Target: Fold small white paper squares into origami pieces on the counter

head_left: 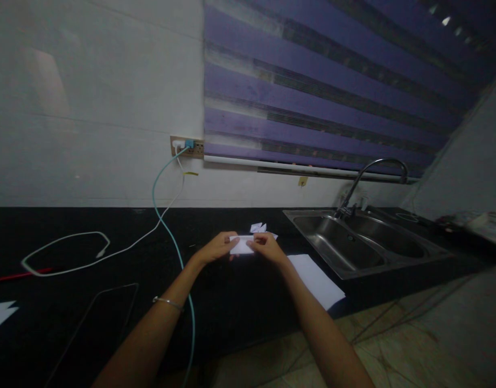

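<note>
Between my two hands is a small folded piece of white paper (pixel 242 246), held above the black counter. My left hand (pixel 218 248) grips its left end, thumb on the near face and some fingers showing below. On the right end, my right hand (pixel 267 247) pinches the paper between thumb and fingers. Just behind my right hand, folded white paper pieces (pixel 259 228) lie on the counter, partly covered by the hand. A stack of white paper sheets (pixel 315 281) rests to the right, partly behind my right forearm.
A double steel sink (pixel 340 272) with a curved faucet (pixel 355 183) is set in the counter (pixel 122 226) at right. A teal cable (pixel 175 245) and a white cable (pixel 130 249) run from the wall socket (pixel 198 149). More white paper (pixel 0 313) and a red object (pixel 21 274) lie far left.
</note>
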Action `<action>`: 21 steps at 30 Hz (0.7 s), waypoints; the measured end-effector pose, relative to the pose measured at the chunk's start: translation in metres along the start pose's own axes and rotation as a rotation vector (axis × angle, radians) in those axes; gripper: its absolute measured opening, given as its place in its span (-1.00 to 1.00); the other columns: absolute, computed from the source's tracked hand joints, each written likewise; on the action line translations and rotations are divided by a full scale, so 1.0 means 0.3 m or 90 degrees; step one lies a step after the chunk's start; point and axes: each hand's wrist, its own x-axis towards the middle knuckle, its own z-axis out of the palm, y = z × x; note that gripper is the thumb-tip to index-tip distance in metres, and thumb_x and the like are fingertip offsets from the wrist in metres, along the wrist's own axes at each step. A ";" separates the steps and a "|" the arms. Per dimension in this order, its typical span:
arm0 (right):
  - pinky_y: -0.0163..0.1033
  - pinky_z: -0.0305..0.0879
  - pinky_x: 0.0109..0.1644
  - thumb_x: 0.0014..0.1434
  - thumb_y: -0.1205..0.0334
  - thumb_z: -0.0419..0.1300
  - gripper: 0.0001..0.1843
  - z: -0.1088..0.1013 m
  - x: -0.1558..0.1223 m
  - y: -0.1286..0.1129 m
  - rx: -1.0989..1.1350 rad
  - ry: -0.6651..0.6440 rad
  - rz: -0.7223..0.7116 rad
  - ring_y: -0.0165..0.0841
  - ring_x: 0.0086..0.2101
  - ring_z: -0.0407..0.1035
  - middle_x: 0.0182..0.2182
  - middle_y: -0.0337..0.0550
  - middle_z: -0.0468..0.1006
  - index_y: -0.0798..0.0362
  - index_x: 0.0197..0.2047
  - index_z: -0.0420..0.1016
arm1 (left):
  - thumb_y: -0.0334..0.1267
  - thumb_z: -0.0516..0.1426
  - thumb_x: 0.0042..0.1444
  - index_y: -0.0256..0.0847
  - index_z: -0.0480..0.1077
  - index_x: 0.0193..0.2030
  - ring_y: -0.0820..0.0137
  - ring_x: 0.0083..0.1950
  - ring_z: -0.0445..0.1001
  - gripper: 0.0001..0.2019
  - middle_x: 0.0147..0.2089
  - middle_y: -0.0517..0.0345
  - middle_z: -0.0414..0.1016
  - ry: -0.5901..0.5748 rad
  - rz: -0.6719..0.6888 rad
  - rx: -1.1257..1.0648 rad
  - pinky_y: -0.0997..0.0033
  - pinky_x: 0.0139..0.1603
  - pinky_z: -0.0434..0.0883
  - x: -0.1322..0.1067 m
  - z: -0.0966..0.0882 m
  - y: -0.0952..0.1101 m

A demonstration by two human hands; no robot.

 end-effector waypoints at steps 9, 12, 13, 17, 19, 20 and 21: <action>-0.33 0.20 -0.38 0.09 0.06 0.24 -0.72 0.017 0.010 0.001 -0.028 0.014 -0.047 -0.40 -0.44 0.34 -0.46 -0.15 0.51 0.14 -0.39 0.55 | 0.01 0.07 0.18 -0.28 0.37 -0.23 0.49 -0.52 0.36 -0.67 -0.42 0.16 0.40 -0.061 -0.027 0.009 0.49 -0.51 0.30 0.001 0.037 -0.005; -0.34 0.20 -0.40 0.10 0.09 0.23 -0.74 0.017 0.009 0.007 -0.037 -0.003 -0.043 -0.40 -0.46 0.34 -0.48 -0.15 0.51 0.15 -0.39 0.56 | 0.02 0.08 0.17 -0.28 0.37 -0.23 0.48 -0.52 0.36 -0.66 -0.40 0.16 0.40 -0.066 -0.030 0.009 0.48 -0.51 0.30 0.000 0.042 -0.002; -0.34 0.20 -0.41 0.11 0.09 0.23 -0.73 0.017 0.008 0.009 -0.044 -0.012 -0.043 -0.40 -0.46 0.34 -0.48 -0.15 0.51 0.15 -0.38 0.56 | 0.02 0.08 0.17 -0.28 0.36 -0.25 0.48 -0.52 0.36 -0.66 -0.41 0.16 0.40 -0.063 -0.028 0.013 0.48 -0.51 0.30 -0.001 0.041 -0.002; -0.34 0.19 -0.39 0.14 0.08 0.19 -0.71 0.013 0.005 0.013 -0.107 -0.022 -0.069 -0.40 -0.44 0.35 -0.47 -0.14 0.53 0.15 -0.36 0.58 | 0.05 0.05 0.19 -0.28 0.33 -0.31 0.50 -0.54 0.34 -0.63 -0.45 0.19 0.36 -0.057 -0.032 0.040 0.50 -0.51 0.28 0.001 0.037 -0.006; -0.34 0.19 -0.39 0.16 0.08 0.18 -0.70 0.010 0.004 0.013 -0.122 -0.015 -0.077 -0.40 -0.44 0.35 -0.47 -0.14 0.53 0.15 -0.37 0.59 | 0.07 0.04 0.19 -0.28 0.32 -0.29 0.51 -0.54 0.33 -0.62 -0.44 0.20 0.35 -0.059 -0.040 0.038 0.51 -0.53 0.28 0.002 0.038 -0.010; -0.34 0.18 -0.40 0.16 0.08 0.18 -0.69 0.009 0.003 0.013 -0.122 -0.011 -0.077 -0.39 -0.45 0.35 -0.47 -0.14 0.53 0.15 -0.37 0.60 | 0.07 0.04 0.19 -0.28 0.32 -0.28 0.51 -0.53 0.33 -0.61 -0.43 0.20 0.35 -0.057 -0.044 0.035 0.51 -0.53 0.28 0.003 0.040 -0.011; -0.34 0.18 -0.40 0.16 0.07 0.18 -0.69 0.007 0.002 0.013 -0.119 -0.009 -0.076 -0.39 -0.45 0.35 -0.48 -0.14 0.54 0.15 -0.37 0.60 | 0.08 0.03 0.19 -0.28 0.32 -0.27 0.50 -0.52 0.33 -0.61 -0.42 0.20 0.35 -0.051 -0.047 0.033 0.52 -0.54 0.29 0.003 0.041 -0.012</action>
